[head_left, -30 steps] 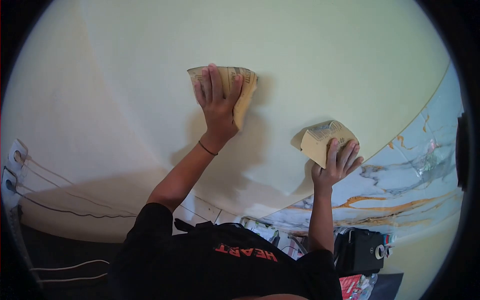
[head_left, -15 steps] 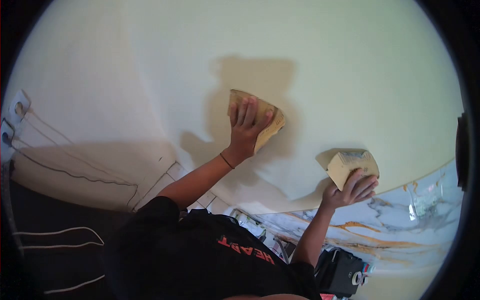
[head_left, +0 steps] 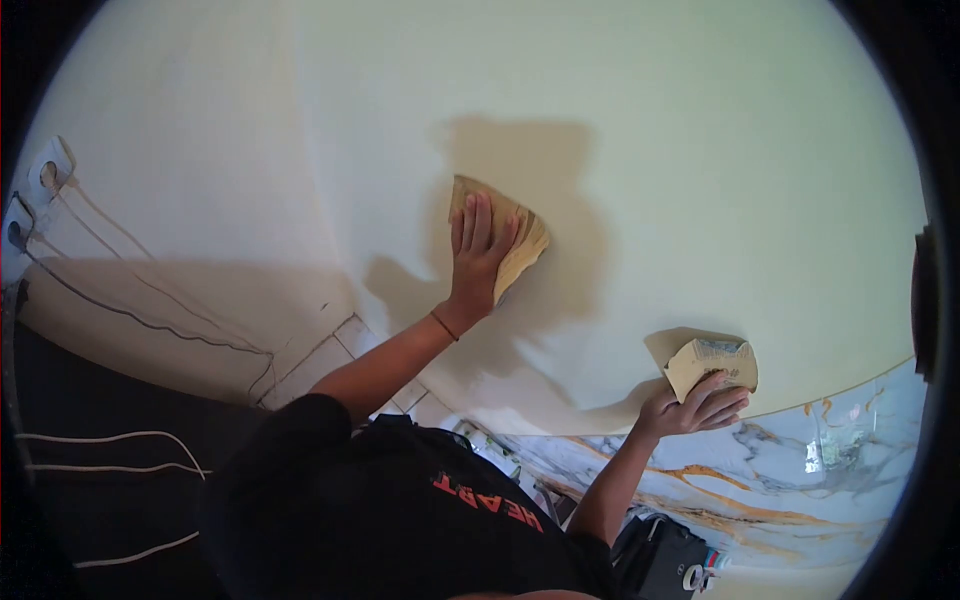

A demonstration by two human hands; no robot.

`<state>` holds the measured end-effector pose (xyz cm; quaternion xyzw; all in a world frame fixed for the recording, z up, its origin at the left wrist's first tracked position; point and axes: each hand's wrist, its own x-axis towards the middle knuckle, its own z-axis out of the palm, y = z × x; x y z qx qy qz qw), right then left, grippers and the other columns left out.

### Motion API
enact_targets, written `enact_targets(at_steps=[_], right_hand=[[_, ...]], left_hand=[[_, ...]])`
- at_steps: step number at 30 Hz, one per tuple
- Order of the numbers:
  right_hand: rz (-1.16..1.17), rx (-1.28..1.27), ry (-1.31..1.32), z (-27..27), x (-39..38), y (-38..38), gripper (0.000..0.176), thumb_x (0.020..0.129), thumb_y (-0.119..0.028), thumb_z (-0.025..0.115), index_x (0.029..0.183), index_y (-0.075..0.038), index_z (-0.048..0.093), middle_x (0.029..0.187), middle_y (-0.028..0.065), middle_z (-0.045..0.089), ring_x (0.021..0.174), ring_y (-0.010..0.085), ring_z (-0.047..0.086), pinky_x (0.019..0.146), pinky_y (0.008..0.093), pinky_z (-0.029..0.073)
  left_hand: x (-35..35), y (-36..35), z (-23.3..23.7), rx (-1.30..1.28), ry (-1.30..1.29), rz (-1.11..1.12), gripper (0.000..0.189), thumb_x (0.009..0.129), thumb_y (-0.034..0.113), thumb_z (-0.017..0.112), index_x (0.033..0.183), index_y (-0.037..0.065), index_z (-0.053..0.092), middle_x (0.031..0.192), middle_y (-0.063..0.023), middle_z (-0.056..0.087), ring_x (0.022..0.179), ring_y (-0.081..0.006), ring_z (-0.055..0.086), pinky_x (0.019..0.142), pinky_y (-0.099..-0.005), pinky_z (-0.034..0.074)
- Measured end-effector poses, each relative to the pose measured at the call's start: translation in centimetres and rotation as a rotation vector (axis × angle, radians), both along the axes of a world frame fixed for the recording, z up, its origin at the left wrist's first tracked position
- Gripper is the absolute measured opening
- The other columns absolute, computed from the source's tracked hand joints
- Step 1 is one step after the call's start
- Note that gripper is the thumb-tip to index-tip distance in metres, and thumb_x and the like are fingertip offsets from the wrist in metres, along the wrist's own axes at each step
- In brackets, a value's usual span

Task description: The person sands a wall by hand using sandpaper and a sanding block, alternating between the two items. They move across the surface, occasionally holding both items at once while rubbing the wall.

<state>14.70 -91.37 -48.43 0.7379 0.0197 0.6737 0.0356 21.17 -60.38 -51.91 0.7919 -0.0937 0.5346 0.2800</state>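
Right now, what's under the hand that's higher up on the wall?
A folded tan sandpaper sheet lies under the left hand, flat against the pale wall. The wall behind it is covered.

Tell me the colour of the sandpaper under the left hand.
Yellowish tan; the sandpaper shows best in the head view.

I'm in a room of a home: a pale painted wall [head_left: 700, 150] ahead, marble-look tiles [head_left: 800, 470] with gold veins near right, wall sockets [head_left: 45, 175] trailing cables [head_left: 130, 310] far left.
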Motion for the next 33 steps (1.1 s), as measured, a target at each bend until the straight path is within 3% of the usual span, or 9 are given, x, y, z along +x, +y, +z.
enact_targets(at_steps=[8, 13, 19, 21, 23, 26, 29, 32, 33], right_hand=[[-0.025, -0.018, -0.009, -0.3, 0.1, -0.3, 0.049, 0.092, -0.034, 0.032, 0.132, -0.01, 0.046, 0.143, 0.0215, 0.029, 0.133, 0.0372, 0.027, 0.108, 0.0513, 0.014], [0.0, -0.001, -0.003, -0.4, 0.0, -0.2, 0.048, 0.089, -0.028, 0.038, 0.135, -0.014, 0.043, 0.144, 0.0227, 0.027, 0.133, 0.0392, 0.025, 0.107, 0.0525, 0.014], [0.035, 0.027, 0.018, -0.4, 0.0, 0.4, 0.048, 0.09, -0.032, 0.035, 0.134, -0.015, 0.044, 0.145, 0.0219, 0.023, 0.135, 0.0379, 0.022, 0.107, 0.0531, 0.012], [0.067, 0.059, 0.051, -0.9, -0.2, 1.1, 0.048, 0.091, -0.034, 0.034, 0.134, -0.015, 0.045, 0.146, 0.0214, 0.021, 0.136, 0.0372, 0.019, 0.107, 0.0532, 0.01], [0.076, 0.118, 0.077, -1.5, -0.1, 1.7, 0.054, 0.095, -0.046, 0.024, 0.134, -0.015, 0.044, 0.148, 0.0188, 0.017, 0.137, 0.0366, 0.014, 0.108, 0.0521, 0.005], [0.176, 0.194, 0.153, -2.8, 0.0, 2.3, 0.054, 0.095, -0.047, 0.023, 0.133, -0.016, 0.046, 0.149, 0.0189, 0.014, 0.138, 0.0373, 0.009, 0.107, 0.0544, 0.003], [0.298, 0.261, 0.244, -5.1, -0.4, 5.2, 0.056, 0.095, -0.05, 0.025, 0.131, -0.014, 0.049, 0.149, 0.0199, 0.013, 0.138, 0.0397, 0.005, 0.106, 0.057, 0.002], [0.489, 0.374, 0.406, -8.2, -1.4, 9.8, 0.054, 0.095, -0.047, 0.031, 0.128, -0.008, 0.051, 0.148, 0.0242, 0.008, 0.137, 0.0415, 0.003, 0.107, 0.0548, 0.004], [0.593, 0.373, 0.475, -8.7, -2.3, 12.0, 0.048, 0.097, -0.039, 0.035, 0.128, -0.006, 0.05, 0.148, 0.0244, 0.01, 0.137, 0.0397, 0.009, 0.11, 0.0467, 0.01]], left_hand=[[1.8, 2.8, 10.8, -0.164, -0.179, -0.021, 0.044, 0.092, 0.02, 0.045, 0.134, 0.008, 0.044, 0.146, -0.0263, 0.017, 0.135, -0.0416, 0.018, 0.108, -0.0496, 0.009], [1.1, 0.5, 3.3, -0.046, -0.085, 0.022, 0.065, 0.077, 0.005, 0.056, 0.138, 0.011, 0.035, 0.146, -0.0262, 0.017, 0.136, -0.0424, 0.013, 0.108, -0.0523, 0.012], [-5.9, 1.5, -9.0, 0.062, 0.399, -0.111, 0.064, 0.078, 0.007, 0.056, 0.139, 0.011, 0.034, 0.147, -0.0241, 0.016, 0.136, -0.0386, 0.018, 0.108, -0.0483, 0.017], [-8.2, 2.9, -14.3, -0.159, 0.69, -0.308, 0.057, 0.086, 0.017, 0.053, 0.139, 0.013, 0.033, 0.143, -0.024, 0.026, 0.132, -0.036, 0.027, 0.105, -0.0421, 0.027], [-12.2, 3.6, -17.4, -0.476, 0.837, -0.159, 0.047, 0.091, 0.03, 0.048, 0.131, 0.006, 0.042, 0.124, -0.0248, 0.049, 0.115, -0.0378, 0.048, 0.093, -0.0402, 0.04], [-17.1, 4.8, -14.2, -0.6, 1.176, -0.125, 0.049, 0.091, 0.041, 0.046, 0.112, -0.003, 0.054, 0.096, -0.0247, 0.062, 0.093, -0.0399, 0.059, 0.08, -0.0424, 0.045], [-19.8, 6.3, -17.7, -0.753, 1.165, 0.067, 0.056, 0.089, 0.048, 0.047, 0.094, -0.007, 0.059, 0.083, -0.0225, 0.064, 0.079, -0.0371, 0.062, 0.072, -0.0417, 0.046], [-20.5, 6.7, -18.5, -0.94, 0.969, 0.125, 0.06, 0.087, 0.052, 0.049, 0.093, -0.007, 0.06, 0.08, -0.0234, 0.063, 0.079, -0.0328, 0.062, 0.071, -0.0393, 0.046], [-20.6, 7.1, -17.0, -1.069, 1.086, 0.073, 0.052, 0.09, 0.045, 0.05, 0.115, 0.0, 0.055, 0.102, -0.0109, 0.063, 0.097, -0.0187, 0.056, 0.086, -0.0326, 0.043]])
